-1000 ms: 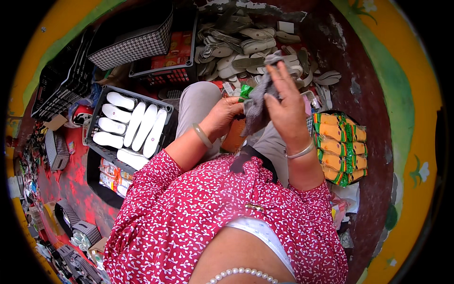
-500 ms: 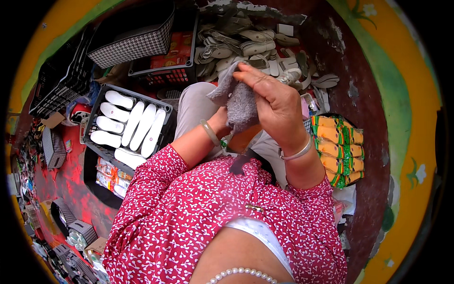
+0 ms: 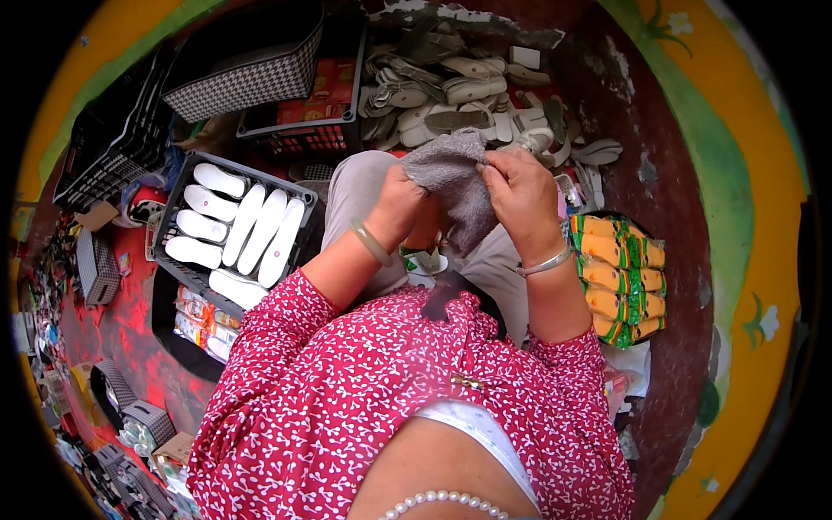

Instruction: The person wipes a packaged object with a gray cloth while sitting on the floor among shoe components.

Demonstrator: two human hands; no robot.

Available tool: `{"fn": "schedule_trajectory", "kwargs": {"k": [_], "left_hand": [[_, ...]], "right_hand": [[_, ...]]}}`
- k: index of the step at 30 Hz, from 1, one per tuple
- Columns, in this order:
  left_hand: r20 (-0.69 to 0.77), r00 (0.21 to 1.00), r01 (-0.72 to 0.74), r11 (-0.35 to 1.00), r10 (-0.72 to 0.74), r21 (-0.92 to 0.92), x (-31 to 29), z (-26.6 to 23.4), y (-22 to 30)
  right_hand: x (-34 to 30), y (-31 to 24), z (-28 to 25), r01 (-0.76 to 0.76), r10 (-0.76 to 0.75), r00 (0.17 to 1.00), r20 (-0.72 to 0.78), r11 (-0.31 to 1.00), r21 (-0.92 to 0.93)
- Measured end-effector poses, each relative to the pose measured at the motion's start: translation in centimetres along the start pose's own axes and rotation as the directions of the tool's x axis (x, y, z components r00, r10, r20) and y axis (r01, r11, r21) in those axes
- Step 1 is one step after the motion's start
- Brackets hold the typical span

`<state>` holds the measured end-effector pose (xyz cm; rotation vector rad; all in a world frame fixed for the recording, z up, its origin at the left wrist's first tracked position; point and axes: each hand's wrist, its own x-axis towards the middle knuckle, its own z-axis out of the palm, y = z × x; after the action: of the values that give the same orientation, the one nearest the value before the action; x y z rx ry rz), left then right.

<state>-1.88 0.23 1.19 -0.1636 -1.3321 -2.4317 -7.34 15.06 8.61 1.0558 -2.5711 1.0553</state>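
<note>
A grey fuzzy cloth (image 3: 458, 178) hangs between my two hands, above my lap. My left hand (image 3: 400, 206) is closed on its left edge, with the fingertips partly hidden behind the fabric. At the upper right edge, my right hand (image 3: 524, 199) pinches it between thumb and fingers. The middle of the cloth sags and folds downward. Beneath it, something orange and a white-and-green piece of packaging (image 3: 425, 263) show in part between my legs.
A dark crate (image 3: 303, 195) with white insoles stands at my left. Behind are a houndstooth basket (image 3: 251, 82), a black crate (image 3: 347, 130) with red boxes, and a pile of pale shoe parts (image 3: 472, 87). Orange packets in green-edged wrapping (image 3: 620, 277) stand at my right.
My right hand has come down from over the cloth and now pinches its edge. My left hand has risen to the left edge. The cloth is spread wider between them.
</note>
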Motion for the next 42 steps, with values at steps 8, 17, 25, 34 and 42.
{"fn": "schedule_trajectory", "kwargs": {"k": [8,17,25,34,42], "left_hand": [[0.002,0.962,0.271,0.961,-0.272,0.050,-0.8,-1.8,-2.0],[0.268,0.924,0.253,0.961,-0.274,0.110,-0.9,-2.3,0.5],[0.200,0.873,0.351,0.858,-0.444,0.374,-1.0,-0.7,2.7],[0.114,0.963,0.220,0.958,-0.243,0.185,-1.5,-0.2,2.5],[0.310,0.783,0.552,0.832,-0.540,0.055,-2.1,-2.5,0.3]], "right_hand": [[1.2,-1.9,-0.8,-0.018,0.008,0.998,-0.066,0.988,-0.151],[1.6,-0.8,-2.9,0.380,-0.358,0.921,0.153,0.913,-0.149],[0.5,-0.2,-0.4,-0.189,-0.059,0.851,0.521,0.892,0.410],[-1.4,1.0,1.4,-0.289,0.102,0.932,0.349,0.789,0.542],[-2.5,2.8,1.6,-0.311,0.150,0.935,0.321,0.782,0.541]]}}
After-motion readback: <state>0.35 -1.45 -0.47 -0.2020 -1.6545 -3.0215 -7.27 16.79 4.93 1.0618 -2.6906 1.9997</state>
